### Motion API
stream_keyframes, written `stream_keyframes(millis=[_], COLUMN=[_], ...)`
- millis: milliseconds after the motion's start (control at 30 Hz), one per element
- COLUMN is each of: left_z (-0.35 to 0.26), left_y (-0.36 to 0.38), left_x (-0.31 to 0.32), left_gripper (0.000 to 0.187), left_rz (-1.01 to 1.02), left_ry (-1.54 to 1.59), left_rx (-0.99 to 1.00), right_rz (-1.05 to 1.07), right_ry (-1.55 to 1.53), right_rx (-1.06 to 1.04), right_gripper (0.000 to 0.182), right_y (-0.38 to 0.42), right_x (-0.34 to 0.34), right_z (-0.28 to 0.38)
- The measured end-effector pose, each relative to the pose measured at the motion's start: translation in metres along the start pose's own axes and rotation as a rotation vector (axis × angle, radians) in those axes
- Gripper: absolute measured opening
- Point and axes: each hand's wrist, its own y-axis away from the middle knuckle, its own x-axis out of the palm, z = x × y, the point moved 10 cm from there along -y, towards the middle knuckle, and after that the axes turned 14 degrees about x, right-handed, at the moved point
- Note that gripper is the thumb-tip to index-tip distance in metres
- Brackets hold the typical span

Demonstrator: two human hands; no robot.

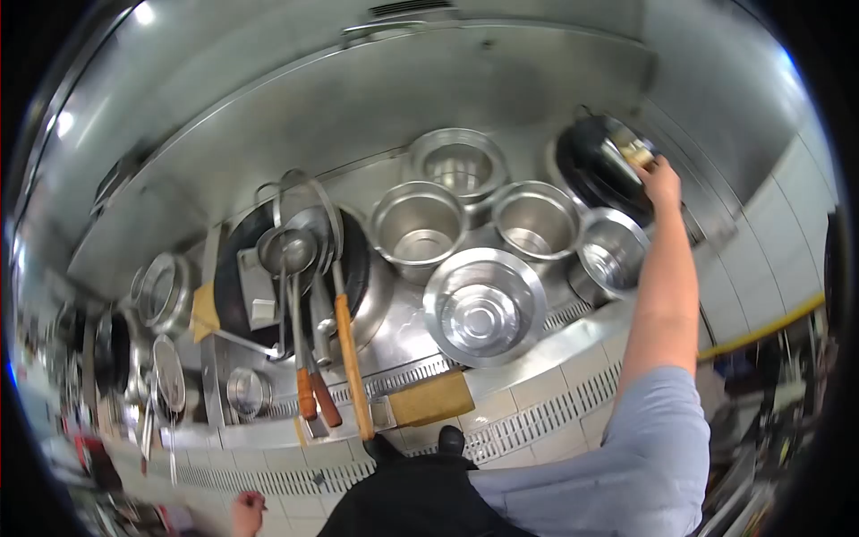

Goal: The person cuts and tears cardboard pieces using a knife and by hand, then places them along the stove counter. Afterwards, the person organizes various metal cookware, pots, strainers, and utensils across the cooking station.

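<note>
My right hand (660, 185) reaches far out to the black wok (591, 166) at the upper right. Its fingers are closed at the wok's right side, beside a blurred shiny and yellowish thing (635, 150); I cannot make out what they grip. Low at the bottom left, my left hand (248, 515) hangs with curled fingers and nothing visible in them. Nearest my right forearm stands a steel pot (613, 251), tilted. More steel pots (420, 228) and a wide steel basin (484, 307) stand left of it.
Another black wok (234, 259) on the left holds ladles (287, 251) and strainers, their wooden handles (353, 367) jutting over the front edge. A tan block (431, 399) lies at that edge. A floor drain grate (528, 437) runs below. A steel wall (501, 80) closes the back.
</note>
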Motion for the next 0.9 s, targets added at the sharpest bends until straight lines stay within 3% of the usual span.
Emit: stream_keyframes(millis=[100, 267, 300, 367, 400, 500, 600, 633, 767, 833, 900], left_z=[0.012, -0.024, -0.022, -0.024, -0.036, -0.091, -0.128, -0.147, -0.199, -0.211, -0.222], left_y=[0.011, 0.000, -0.004, 0.002, 0.001, -0.022, -0.050, -0.059, -0.093, -0.114, -0.142], left_x=[0.003, 0.008, 0.012, 0.016, 0.015, 0.016, 0.018, 0.017, 0.019, 0.028, 0.031], left_gripper=[0.013, 0.014, 0.017, 0.024, 0.025, 0.030, 0.030, 0.031, 0.029, 0.029, 0.029], left_rz=[-0.019, -0.067, -0.014, 0.040, 0.047, 0.045, 0.055, 0.064, 0.015, 0.049, -0.047], left_ry=[0.062, 0.102, 0.014, -0.110, -0.150, -0.181, -0.116, -0.098, -0.063, -0.044, -0.118], left_rx=[-0.014, 0.010, 0.038, 0.058, 0.073, 0.123, 0.185, 0.222, 0.454, 0.481, 0.603], right_rz=[0.029, 0.040, -0.048, 0.157, 0.352, 0.523, 0.856, 0.944, 1.354, 1.392, 1.562], right_ry=[0.013, -0.007, -0.062, -0.381, -0.560, -0.826, -0.776, -0.716, -0.707, -0.665, -0.629], right_rx=[0.058, 0.136, 0.061, 0.090, 0.214, 0.157, -0.009, 0.030, -0.062, -0.134, -0.209], right_gripper=[0.062, 0.067, 0.067, 0.063, 0.059, 0.042, 0.043, 0.040, 0.031, 0.031, 0.029], right_y=[-0.029, -0.018, -0.040, -0.050, -0.015, 0.083, 0.232, 0.280, 0.418, 0.463, 0.512], right_x=[0.049, 0.090, 0.116, 0.152, 0.144, 0.121, 0.078, 0.064, 0.078, 0.070, 0.054], right_z=[-0.022, -0.051, -0.075, -0.092, -0.075, -0.026, 0.052, 0.072, 0.097, 0.107, 0.126])
